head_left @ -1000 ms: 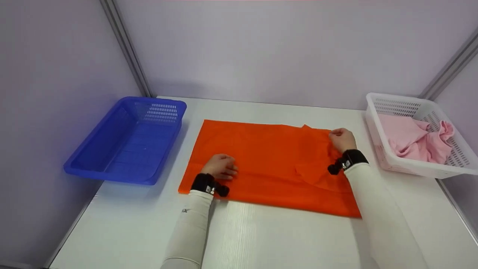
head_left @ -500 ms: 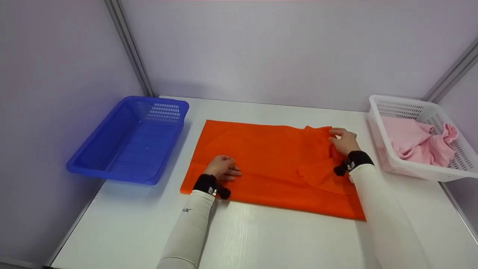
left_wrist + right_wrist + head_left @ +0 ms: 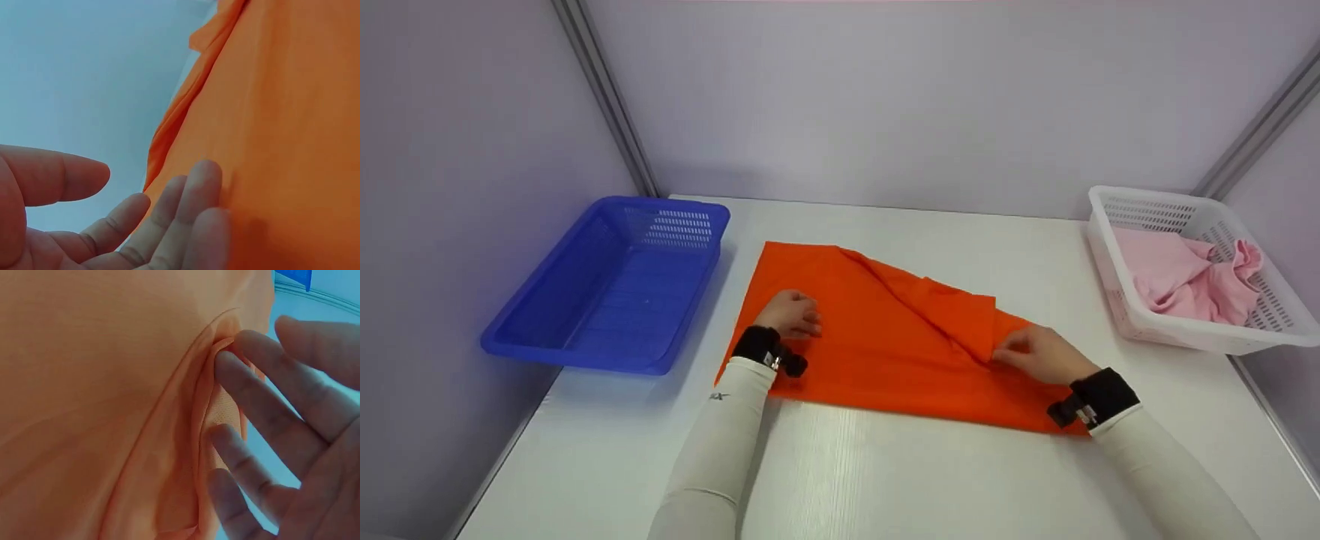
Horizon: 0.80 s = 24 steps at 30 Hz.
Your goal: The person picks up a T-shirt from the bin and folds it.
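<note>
A thin orange garment (image 3: 877, 352), its exact kind unclear, lies folded on the white table. Its upper right part is turned down into a slanting flap (image 3: 952, 311). My left hand (image 3: 791, 313) hovers over or lightly rests on the left part; contact is unclear. In the left wrist view its fingers (image 3: 199, 191) are loosely extended and hold nothing. At the flap's lower corner is my right hand (image 3: 1042, 355). The right wrist view shows its fingertips (image 3: 228, 363) touching the folded edge, the thumb standing apart from them.
A blue plastic basket (image 3: 604, 356) stands at the left with nothing seen inside. At the right, a white basket (image 3: 1125, 300) holds crumpled pink cloth (image 3: 1177, 270). Pale panels (image 3: 870, 105) enclose the back and sides of the table (image 3: 840, 480).
My right hand has come down towards me from the garment's upper right corner, and that side is now folded over diagonally. The left hand has shifted slightly up and left.
</note>
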### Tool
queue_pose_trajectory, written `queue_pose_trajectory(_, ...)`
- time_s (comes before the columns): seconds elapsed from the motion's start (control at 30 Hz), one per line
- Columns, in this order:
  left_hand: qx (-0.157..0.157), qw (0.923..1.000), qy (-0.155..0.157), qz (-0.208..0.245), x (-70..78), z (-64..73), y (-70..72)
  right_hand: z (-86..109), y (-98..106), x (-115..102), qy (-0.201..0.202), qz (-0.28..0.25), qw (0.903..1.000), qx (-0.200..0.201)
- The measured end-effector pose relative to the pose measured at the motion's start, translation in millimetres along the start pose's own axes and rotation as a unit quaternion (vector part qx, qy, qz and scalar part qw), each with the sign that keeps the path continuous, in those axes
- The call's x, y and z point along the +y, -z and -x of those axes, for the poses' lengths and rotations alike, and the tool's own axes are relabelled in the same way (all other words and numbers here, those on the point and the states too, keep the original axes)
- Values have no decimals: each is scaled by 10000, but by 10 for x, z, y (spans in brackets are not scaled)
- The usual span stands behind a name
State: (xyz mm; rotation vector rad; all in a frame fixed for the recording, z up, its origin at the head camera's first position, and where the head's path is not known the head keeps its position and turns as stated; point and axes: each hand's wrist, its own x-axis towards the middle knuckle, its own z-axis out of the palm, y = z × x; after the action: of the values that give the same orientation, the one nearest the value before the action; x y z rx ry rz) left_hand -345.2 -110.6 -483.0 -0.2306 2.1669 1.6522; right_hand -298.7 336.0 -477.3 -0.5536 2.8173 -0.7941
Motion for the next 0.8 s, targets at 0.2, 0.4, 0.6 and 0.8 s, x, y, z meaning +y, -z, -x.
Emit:
queue_pose_trajectory(0.2, 678, 9959, -319, -503, 176, -251, 58, -565, 123, -39, -1195, -350, 9888, 820)
queue_pose_trajectory(0.4, 795, 9953, -91, -536, 195, -402, -89, -1016, 39, -77, -1609, 342, 9864, -23)
queue_pose_trajectory(0.6, 798, 9964, -55, -294, 135, -404, -98, -887, 120, -401, -416, 92, 9933, 1069)
queue_pose_trajectory(0.8, 959, 9919, 250, 794, 75, -461, 37, -124, 211, -915, 1574, -987, 9820, 328)
